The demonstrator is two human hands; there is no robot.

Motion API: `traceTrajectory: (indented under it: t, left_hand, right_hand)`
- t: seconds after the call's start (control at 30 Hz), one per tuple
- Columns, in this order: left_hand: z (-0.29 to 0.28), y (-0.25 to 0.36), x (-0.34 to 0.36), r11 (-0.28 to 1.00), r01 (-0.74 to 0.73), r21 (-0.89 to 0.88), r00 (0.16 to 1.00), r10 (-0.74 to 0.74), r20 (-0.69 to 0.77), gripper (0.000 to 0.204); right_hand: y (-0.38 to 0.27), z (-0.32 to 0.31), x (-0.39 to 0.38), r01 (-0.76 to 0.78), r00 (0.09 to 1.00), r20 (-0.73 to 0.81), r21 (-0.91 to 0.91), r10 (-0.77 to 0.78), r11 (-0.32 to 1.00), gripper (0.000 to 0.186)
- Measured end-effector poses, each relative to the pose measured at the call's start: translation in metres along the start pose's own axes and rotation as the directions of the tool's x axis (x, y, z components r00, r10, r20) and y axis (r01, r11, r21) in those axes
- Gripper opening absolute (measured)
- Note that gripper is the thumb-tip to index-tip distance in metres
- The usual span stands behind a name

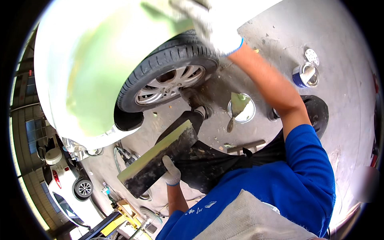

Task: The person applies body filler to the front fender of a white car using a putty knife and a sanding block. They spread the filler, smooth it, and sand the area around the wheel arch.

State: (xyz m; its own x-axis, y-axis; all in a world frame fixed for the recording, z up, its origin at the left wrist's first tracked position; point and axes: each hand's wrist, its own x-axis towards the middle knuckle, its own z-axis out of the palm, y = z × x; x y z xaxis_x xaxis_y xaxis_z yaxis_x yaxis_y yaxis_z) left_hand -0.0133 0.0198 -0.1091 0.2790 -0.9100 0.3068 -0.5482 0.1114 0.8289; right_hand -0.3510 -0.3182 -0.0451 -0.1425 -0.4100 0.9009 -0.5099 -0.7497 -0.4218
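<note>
My gloved left hand grips a dark flat board with pale green paste along its upper edge, held over my lap. My gloved right hand, smeared by motion, is at the pale car fender above the wheel arch, closed on what looks like a flat spreader, too blurred to make out clearly. Green filler covers a broad patch of the fender. The tyre and alloy wheel are just below my right hand.
A white tub with a green-coated putty knife stands on the concrete floor by my legs. An open can and a round lid are at the right. Hoses, a power tool and another white car are at the left.
</note>
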Motion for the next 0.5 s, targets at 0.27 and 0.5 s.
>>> traceTrajectory:
  t: [0.27,0.5]
  left_hand:
    - [0.001,0.001,0.001,1.0,0.026,0.005,0.999,-0.026,0.027,0.049]
    - [0.001,-0.003,-0.001,0.996,0.088,-0.01,0.996,-0.088,0.013,0.051]
  right_hand:
    - [0.019,0.003,-0.024,0.229,0.971,0.013,-0.363,-0.241,0.903,0.053]
    - [0.029,0.005,-0.031,-0.175,0.975,-0.141,0.0,0.173,0.985,0.049]
